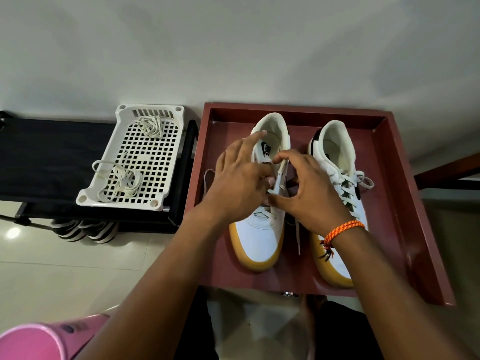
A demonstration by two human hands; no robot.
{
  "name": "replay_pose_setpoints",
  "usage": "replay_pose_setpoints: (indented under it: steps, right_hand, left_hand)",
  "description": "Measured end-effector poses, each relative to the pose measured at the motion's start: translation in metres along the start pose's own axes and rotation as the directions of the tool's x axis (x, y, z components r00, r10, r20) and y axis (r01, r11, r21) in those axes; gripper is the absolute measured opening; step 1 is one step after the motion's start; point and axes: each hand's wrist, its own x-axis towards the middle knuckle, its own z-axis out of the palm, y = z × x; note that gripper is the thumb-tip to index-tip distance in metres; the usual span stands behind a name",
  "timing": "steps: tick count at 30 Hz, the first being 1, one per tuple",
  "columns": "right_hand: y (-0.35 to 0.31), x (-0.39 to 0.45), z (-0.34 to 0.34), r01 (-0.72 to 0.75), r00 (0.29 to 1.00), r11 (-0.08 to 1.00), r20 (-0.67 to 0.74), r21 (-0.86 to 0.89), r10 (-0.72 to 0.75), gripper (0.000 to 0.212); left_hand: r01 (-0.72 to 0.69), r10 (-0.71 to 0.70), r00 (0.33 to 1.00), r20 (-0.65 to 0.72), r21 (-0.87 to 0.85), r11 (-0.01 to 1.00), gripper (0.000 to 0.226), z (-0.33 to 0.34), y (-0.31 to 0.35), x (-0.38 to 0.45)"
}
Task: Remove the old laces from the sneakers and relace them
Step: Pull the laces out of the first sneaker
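Two white low-top sneakers with tan gum soles are sitting side by side, toes toward the person, in a shallow dark-red wooden tray (400, 203); the right-hand sneaker (337, 157) is looking fully laced, while the left-hand sneaker (262, 237) is being worked on. The left hand (239, 178) is lying over that shoe's eyelet area with its forefinger stretched toward the collar and its thumb seeming to press the flat white lace (298, 240) near the tongue; whether it is truly pinching is hard to tell. The right hand (309, 193) is curling its fingers at the tongue, apparently gripping the lace beside the eyelets. A free end is trailing between the shoes. The lace is likely behaving as limp, light and slightly slippery, so it is best taken close to its stiff tip. Two loose bundles of pale laces (122, 183) are resting on a white perforated plastic tray (145, 157) well to the left.
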Motion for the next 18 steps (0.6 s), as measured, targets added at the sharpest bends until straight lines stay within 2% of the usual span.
replay_pose_setpoints:
  steps: [3, 6, 9, 11, 13, 15, 18]
  right_hand:
    - [0.000, 0.001, 0.000, -0.015, 1.000, 1.000, 0.008, -0.002, 0.015, 0.075]
    - [0.000, 0.000, 0.001, -0.021, 1.000, 1.000, 0.014, 0.003, 0.021, 0.074]
    - [0.000, -0.001, 0.001, -0.017, 1.000, 1.000, 0.010, -0.015, 0.017, 0.073]
    - [0.000, 0.000, 0.001, -0.018, 1.000, 1.000, 0.004, -0.012, 0.018, 0.073]
    - [0.000, 0.000, 0.001, -0.012, 1.000, 1.000, 0.004, -0.001, 0.012, 0.073]
    - [0.000, 0.001, 0.001, 0.007, 1.000, 1.000, 0.004, -0.016, -0.007, 0.070]
    - [-0.001, 0.000, 0.000, -0.009, 1.000, 1.000, 0.006, -0.007, 0.009, 0.072]
  left_hand:
    - [0.059, -0.069, 0.993, -0.100, -0.094, 0.994, 0.014, -0.001, 0.004, 0.003]
    - [0.130, -0.176, 0.947, -0.269, -0.181, 0.975, 0.014, -0.009, -0.007, 0.009]
    - [0.109, -0.179, 0.918, -0.354, -0.207, 0.972, 0.021, -0.014, -0.015, 0.009]
    - [0.065, -0.106, 0.956, -0.273, -0.155, 0.986, 0.022, -0.015, -0.010, 0.006]
    - [0.054, -0.059, 0.993, -0.101, -0.053, 0.997, 0.013, -0.009, -0.002, 0.002]
    - [0.051, -0.051, 0.999, 0.005, -0.011, 0.999, 0.010, 0.000, 0.002, 0.000]
    - [0.074, -0.079, 0.996, -0.052, -0.096, 0.993, 0.012, -0.001, 0.002, 0.003]
